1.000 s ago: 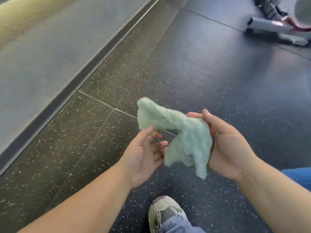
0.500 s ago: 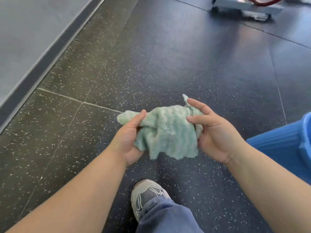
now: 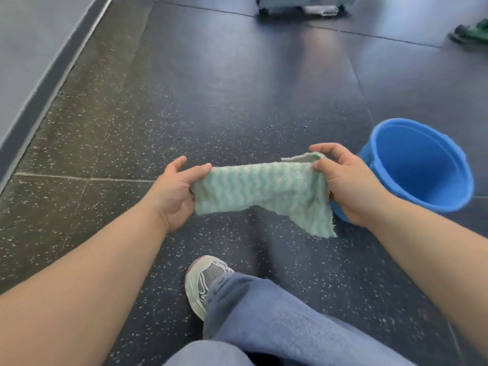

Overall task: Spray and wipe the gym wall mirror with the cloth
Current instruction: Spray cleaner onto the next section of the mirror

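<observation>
Cloth [image 3: 264, 191], green-and-white: held taut in the air over the floor [image 3: 211, 101]. Long axis runs left to right, one corner drooping at the right. Left hand [image 3: 171, 196] pinches the left end, thumb on top. Right hand [image 3: 348, 186] pinches the right end, fingers curled. Blue bucket [image 3: 459, 165] stands just beside the right hand. Grey wall [image 3: 23, 48] along the floor's left edge; the left hand is nearer. Cannot tell if it is the mirror.

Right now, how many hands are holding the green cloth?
2. The left hand pinches the left end of the cloth; the right hand pinches the right end, beside the blue bucket. No other hand is in view.
</observation>
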`<act>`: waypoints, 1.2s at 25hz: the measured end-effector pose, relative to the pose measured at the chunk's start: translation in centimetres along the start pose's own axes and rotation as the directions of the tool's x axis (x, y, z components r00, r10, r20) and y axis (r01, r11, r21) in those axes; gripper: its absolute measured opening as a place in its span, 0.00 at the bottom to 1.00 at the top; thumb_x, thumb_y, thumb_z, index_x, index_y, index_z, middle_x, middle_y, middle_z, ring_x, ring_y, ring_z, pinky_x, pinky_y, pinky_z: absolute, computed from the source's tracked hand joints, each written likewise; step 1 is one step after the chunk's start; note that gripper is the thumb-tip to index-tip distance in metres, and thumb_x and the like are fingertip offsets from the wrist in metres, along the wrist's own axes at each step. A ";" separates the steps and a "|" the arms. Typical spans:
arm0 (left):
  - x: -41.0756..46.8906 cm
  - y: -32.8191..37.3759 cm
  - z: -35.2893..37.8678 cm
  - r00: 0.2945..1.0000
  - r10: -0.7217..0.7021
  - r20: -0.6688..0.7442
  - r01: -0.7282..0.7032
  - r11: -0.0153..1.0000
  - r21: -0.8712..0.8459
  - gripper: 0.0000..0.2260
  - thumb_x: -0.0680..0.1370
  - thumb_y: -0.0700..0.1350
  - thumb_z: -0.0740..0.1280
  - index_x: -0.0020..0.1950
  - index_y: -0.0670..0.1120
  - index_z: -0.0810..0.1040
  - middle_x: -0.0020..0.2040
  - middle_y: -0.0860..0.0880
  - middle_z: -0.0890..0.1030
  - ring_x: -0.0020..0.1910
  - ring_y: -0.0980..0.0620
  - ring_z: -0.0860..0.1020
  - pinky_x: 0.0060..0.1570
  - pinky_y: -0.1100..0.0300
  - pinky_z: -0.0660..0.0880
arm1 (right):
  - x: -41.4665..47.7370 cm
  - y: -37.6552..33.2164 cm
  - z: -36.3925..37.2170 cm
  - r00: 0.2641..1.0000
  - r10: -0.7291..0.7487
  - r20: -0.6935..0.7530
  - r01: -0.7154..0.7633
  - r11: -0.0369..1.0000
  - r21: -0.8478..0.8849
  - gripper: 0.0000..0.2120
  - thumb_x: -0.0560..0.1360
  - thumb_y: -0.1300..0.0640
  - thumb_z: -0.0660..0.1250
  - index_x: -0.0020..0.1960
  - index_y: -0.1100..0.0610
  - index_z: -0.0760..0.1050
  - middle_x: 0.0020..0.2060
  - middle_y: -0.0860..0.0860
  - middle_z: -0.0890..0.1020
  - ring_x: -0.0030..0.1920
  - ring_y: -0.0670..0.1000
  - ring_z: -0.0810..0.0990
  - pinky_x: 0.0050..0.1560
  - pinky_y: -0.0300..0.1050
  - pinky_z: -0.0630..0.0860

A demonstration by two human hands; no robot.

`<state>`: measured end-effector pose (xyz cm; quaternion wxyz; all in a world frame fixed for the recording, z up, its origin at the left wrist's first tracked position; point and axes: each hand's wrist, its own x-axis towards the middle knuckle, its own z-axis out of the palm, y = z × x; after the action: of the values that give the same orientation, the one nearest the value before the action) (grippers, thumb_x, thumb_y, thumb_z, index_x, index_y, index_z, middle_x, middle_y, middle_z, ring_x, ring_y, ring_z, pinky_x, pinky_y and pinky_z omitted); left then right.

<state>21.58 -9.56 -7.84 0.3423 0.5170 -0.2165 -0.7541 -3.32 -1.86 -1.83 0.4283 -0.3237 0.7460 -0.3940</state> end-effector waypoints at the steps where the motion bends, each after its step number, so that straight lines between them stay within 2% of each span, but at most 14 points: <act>1: -0.1 -0.6 1.6 0.999 0.033 0.008 -0.033 0.997 0.064 0.30 0.76 0.37 0.69 0.75 0.45 0.61 0.59 0.44 0.78 0.49 0.50 0.81 0.40 0.52 0.79 | -0.9 0.2 -1.9 1.000 0.002 -0.005 -0.002 0.999 -0.054 0.11 0.78 0.61 0.62 0.50 0.46 0.79 0.47 0.55 0.82 0.42 0.52 0.79 0.43 0.51 0.78; 4: -0.7 -2.7 5.8 0.982 0.162 0.100 -0.190 0.886 0.424 0.20 0.75 0.31 0.68 0.65 0.43 0.76 0.48 0.48 0.82 0.40 0.53 0.80 0.38 0.63 0.78 | -3.4 1.3 -6.6 0.989 0.118 0.090 -0.090 0.959 -0.270 0.15 0.72 0.67 0.64 0.50 0.49 0.80 0.47 0.54 0.83 0.46 0.55 0.81 0.50 0.51 0.79; 6: -0.7 -3.7 7.4 0.943 0.295 0.153 -0.309 0.608 0.732 0.16 0.73 0.35 0.69 0.58 0.48 0.80 0.45 0.52 0.82 0.41 0.55 0.79 0.41 0.64 0.75 | -3.4 2.1 -8.2 0.981 0.168 0.097 -0.098 0.862 -0.498 0.17 0.70 0.66 0.65 0.53 0.48 0.78 0.44 0.53 0.82 0.43 0.54 0.81 0.45 0.48 0.80; 8: -0.5 -4.0 8.2 0.907 0.370 0.203 -0.325 0.306 0.895 0.10 0.74 0.41 0.70 0.52 0.53 0.81 0.45 0.55 0.81 0.45 0.54 0.78 0.45 0.61 0.72 | -1.9 3.4 -8.4 0.990 0.121 0.067 -0.044 0.734 -0.678 0.11 0.71 0.61 0.65 0.50 0.48 0.76 0.41 0.51 0.80 0.39 0.51 0.79 0.37 0.44 0.76; 10: 1.0 -4.0 7.8 0.891 0.382 0.247 -0.313 0.121 0.942 0.05 0.76 0.45 0.68 0.51 0.53 0.81 0.49 0.53 0.79 0.50 0.51 0.76 0.49 0.59 0.69 | 0.6 5.4 -7.6 0.996 0.082 0.038 -0.032 0.706 -0.707 0.03 0.73 0.54 0.65 0.45 0.52 0.76 0.40 0.52 0.81 0.38 0.51 0.80 0.38 0.44 0.77; 11: 1.9 -4.4 7.0 0.897 0.367 0.249 -0.295 0.076 0.952 0.05 0.77 0.46 0.67 0.51 0.51 0.81 0.53 0.52 0.78 0.54 0.50 0.75 0.53 0.59 0.68 | 1.7 7.1 -7.0 0.993 0.114 0.035 -0.060 0.734 -0.676 0.06 0.73 0.52 0.65 0.43 0.55 0.76 0.38 0.53 0.82 0.37 0.53 0.82 0.39 0.47 0.80; 13: 3.4 -6.0 6.2 0.920 0.327 0.216 -0.271 0.131 0.954 0.05 0.79 0.45 0.64 0.49 0.48 0.80 0.58 0.52 0.76 0.59 0.53 0.73 0.58 0.62 0.66 | 3.4 10.9 -6.8 0.974 0.226 0.026 -0.166 0.785 -0.597 0.12 0.73 0.50 0.65 0.40 0.59 0.75 0.35 0.54 0.82 0.33 0.54 0.83 0.41 0.51 0.82; 16: 4.8 -8.2 6.3 0.953 0.301 0.016 -0.146 0.415 0.898 0.08 0.80 0.44 0.59 0.44 0.48 0.77 0.43 0.53 0.78 0.40 0.57 0.73 0.38 0.63 0.67 | 4.5 14.8 -7.2 0.917 0.369 0.156 -0.226 0.798 -0.559 0.12 0.73 0.51 0.65 0.35 0.56 0.71 0.31 0.51 0.76 0.33 0.51 0.76 0.42 0.46 0.77; 18: 5.5 -10.0 6.5 0.952 0.304 -0.017 -0.118 0.420 0.900 0.08 0.80 0.45 0.58 0.46 0.49 0.75 0.41 0.52 0.77 0.37 0.57 0.72 0.34 0.61 0.65 | 5.0 16.0 -7.5 0.842 0.462 0.280 -0.396 0.880 -0.263 0.07 0.73 0.60 0.65 0.37 0.56 0.72 0.35 0.51 0.76 0.37 0.49 0.75 0.45 0.43 0.74; 20: 6.0 -11.4 6.9 0.957 0.288 -0.020 -0.090 0.361 0.928 0.07 0.81 0.47 0.56 0.50 0.49 0.73 0.41 0.53 0.76 0.38 0.57 0.72 0.35 0.60 0.64 | 5.7 16.8 -7.5 0.826 0.488 0.283 -0.495 0.867 -0.051 0.02 0.74 0.62 0.66 0.43 0.58 0.74 0.40 0.53 0.79 0.40 0.50 0.78 0.43 0.44 0.74; 23: 6.7 -13.2 7.1 0.963 0.255 -0.085 -0.007 0.340 0.941 0.09 0.83 0.50 0.54 0.56 0.49 0.71 0.42 0.54 0.74 0.41 0.51 0.72 0.40 0.56 0.62 | 7.6 18.5 -6.4 0.861 0.501 0.088 -0.487 0.862 -0.143 0.15 0.73 0.51 0.72 0.54 0.57 0.73 0.50 0.53 0.81 0.45 0.52 0.80 0.39 0.45 0.75; 26: 7.5 -14.3 7.3 0.959 0.209 -0.191 0.093 0.403 0.910 0.18 0.82 0.53 0.55 0.71 0.50 0.64 0.58 0.48 0.76 0.50 0.47 0.74 0.49 0.54 0.67 | 9.1 19.1 -5.4 0.926 0.355 -0.126 -0.377 0.864 -0.333 0.34 0.70 0.43 0.73 0.70 0.52 0.64 0.60 0.52 0.75 0.54 0.54 0.77 0.50 0.48 0.75; 28: 7.4 -14.5 7.2 0.968 0.166 -0.188 0.113 0.380 0.918 0.22 0.82 0.55 0.56 0.74 0.50 0.60 0.65 0.48 0.73 0.53 0.47 0.73 0.51 0.53 0.68 | 10.2 19.4 -5.3 0.956 0.247 -0.156 -0.289 0.877 -0.384 0.38 0.70 0.42 0.72 0.75 0.47 0.58 0.64 0.52 0.72 0.59 0.54 0.75 0.51 0.45 0.70; 30: 6.7 -13.9 6.9 0.986 0.123 -0.116 0.071 0.317 0.946 0.22 0.81 0.55 0.57 0.73 0.51 0.60 0.60 0.52 0.75 0.48 0.49 0.76 0.46 0.55 0.71 | 11.4 19.4 -5.0 0.970 0.210 -0.121 -0.241 0.887 -0.393 0.38 0.70 0.42 0.73 0.75 0.43 0.59 0.65 0.51 0.71 0.60 0.53 0.74 0.51 0.45 0.70</act>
<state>9.55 -5.35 -18.96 0.0044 0.6766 -0.5951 -0.4337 -15.40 -0.33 -21.36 0.3665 -0.3015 0.8594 -0.1905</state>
